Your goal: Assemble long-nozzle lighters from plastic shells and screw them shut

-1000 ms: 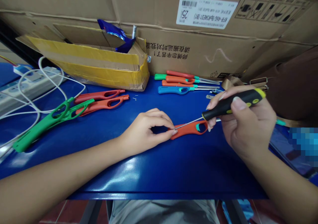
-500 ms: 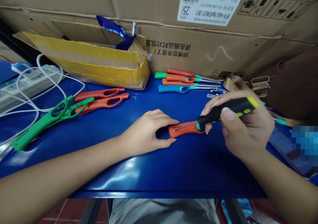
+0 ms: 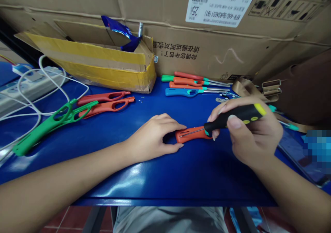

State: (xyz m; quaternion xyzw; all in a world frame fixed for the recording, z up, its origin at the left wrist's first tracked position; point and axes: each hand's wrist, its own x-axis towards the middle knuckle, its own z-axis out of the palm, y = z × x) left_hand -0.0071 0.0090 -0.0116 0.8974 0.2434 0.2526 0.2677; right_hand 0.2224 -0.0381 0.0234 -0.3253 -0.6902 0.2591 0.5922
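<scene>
An orange lighter with a teal trigger lies flat on the blue table. My left hand pinches its rounded end between thumb and forefinger. In my right hand is a screwdriver with a black and yellow handle. Its thin shaft slants low over the lighter, and the tip meets the handle near my left fingers. My right fingers hide the lighter's far end. Beyond my hands lie several long-necked lighters in blue, orange, red and green.
On the left are a green handle shell, red and orange shells, a white power strip and loose cable. Tiny screws lie nearby. A taped carton stands behind; a large cardboard box closes off the back.
The screwdriver's handle has tilted slightly lower and shifted a little left with my right hand. My left hand keeps its hold on the lighter.
</scene>
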